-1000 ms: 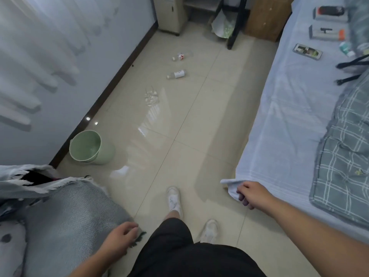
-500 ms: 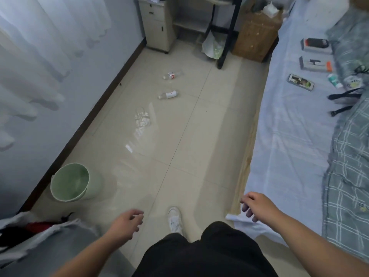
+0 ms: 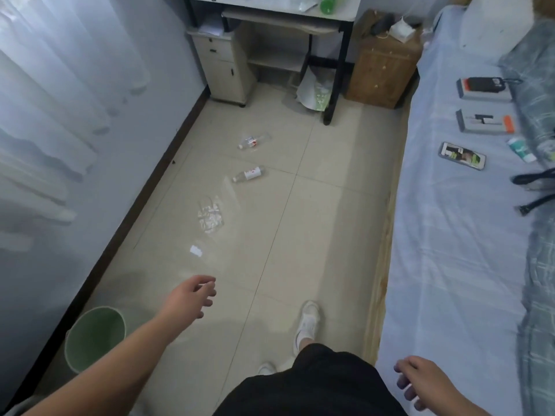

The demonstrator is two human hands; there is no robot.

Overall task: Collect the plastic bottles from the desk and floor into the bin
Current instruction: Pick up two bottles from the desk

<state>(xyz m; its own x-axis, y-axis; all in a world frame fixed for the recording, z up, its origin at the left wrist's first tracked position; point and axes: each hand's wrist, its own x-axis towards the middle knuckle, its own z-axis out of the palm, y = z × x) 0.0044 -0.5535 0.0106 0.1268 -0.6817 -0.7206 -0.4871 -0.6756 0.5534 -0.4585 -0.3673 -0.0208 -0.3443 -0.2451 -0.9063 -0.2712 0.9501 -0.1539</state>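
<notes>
Pale green bin, grey plaid blanket

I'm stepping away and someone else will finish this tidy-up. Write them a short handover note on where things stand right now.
Hands: left hand is empty, fingers loosely curled, out over the floor. Right hand is empty, open, beside the bed edge.
Bin: round pale green plastic bin stands by the wall at near left; nothing shows inside it.
Bottles: two clear plastic bottles with red-and-white labels lie on the tiles, the nearer and the farther. A crushed clear plastic bottle lies closer still. A green plastic bottle is on the white desk.
Done: nothing collected.
Left: all four bottles.
</notes>
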